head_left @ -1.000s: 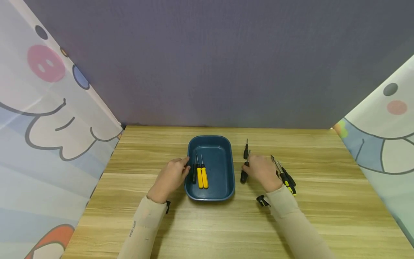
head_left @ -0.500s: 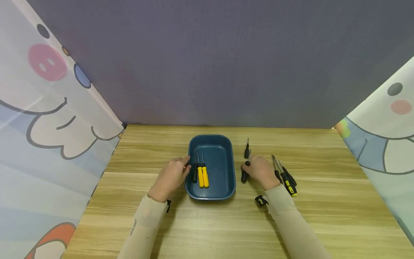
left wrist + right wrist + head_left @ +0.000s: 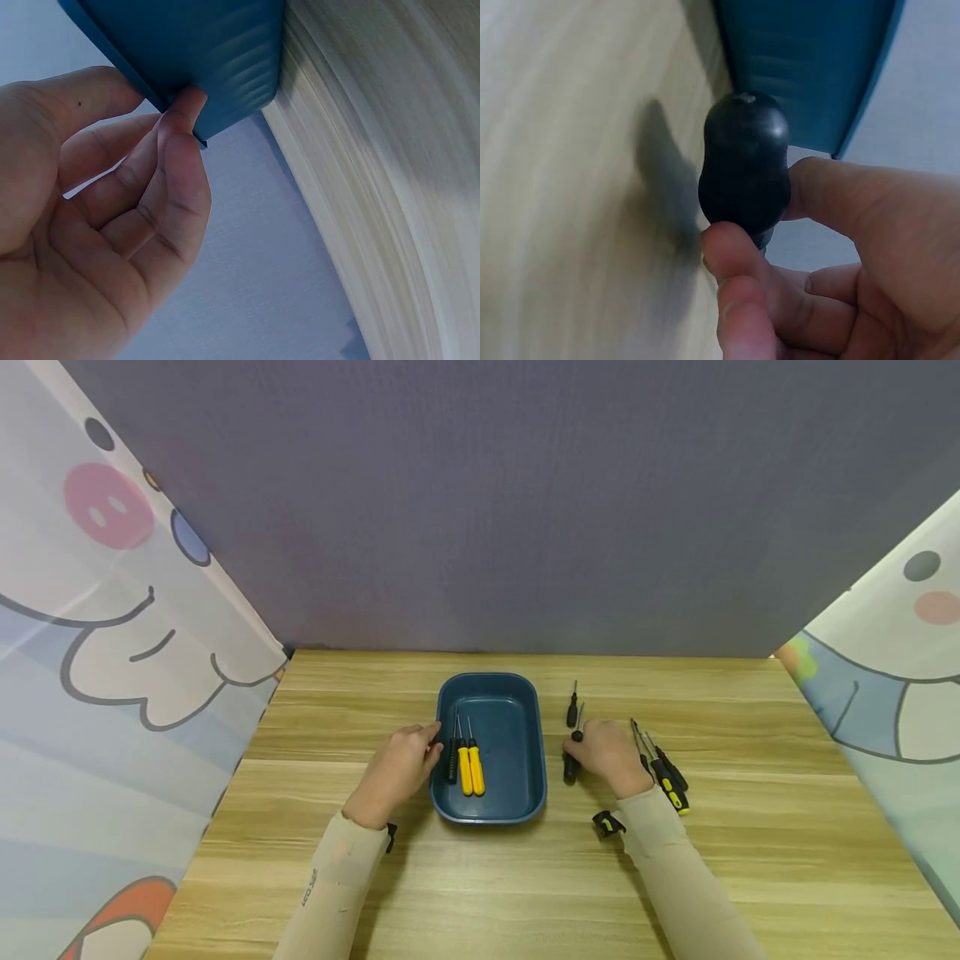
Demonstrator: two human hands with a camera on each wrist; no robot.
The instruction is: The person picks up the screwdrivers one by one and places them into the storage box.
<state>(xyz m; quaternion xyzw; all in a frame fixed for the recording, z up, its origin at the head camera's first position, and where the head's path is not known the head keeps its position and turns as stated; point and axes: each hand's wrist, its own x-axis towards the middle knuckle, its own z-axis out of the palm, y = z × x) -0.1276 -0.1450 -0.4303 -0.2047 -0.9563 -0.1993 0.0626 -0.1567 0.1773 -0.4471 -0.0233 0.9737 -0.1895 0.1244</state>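
Observation:
My left hand (image 3: 395,772) pinches the left rim of a dark blue plastic tray (image 3: 202,45) between thumb and fingers. Inside the tray, along its left side, lie two yellow-handled screwdrivers (image 3: 471,770) and a black-handled one (image 3: 452,760). To the right of the tray my right hand (image 3: 606,753) pinches a screwdriver (image 3: 744,161) with a bulbous black handle. Its thin metal shaft points away from me in the head view. The right wrist view shows the handle's butt end, with a dark shadow beside it on the wood.
A small black screwdriver (image 3: 572,710) lies just beyond my right hand. Right of that hand, several screwdrivers rest close together, one with a black and yellow handle (image 3: 669,787). The wooden tabletop (image 3: 510,893) meets a grey wall (image 3: 525,527) at the back.
The right hand and its black-handled screwdriver have shifted slightly, the shaft now a little farther back. The left hand stays at the tray's rim.

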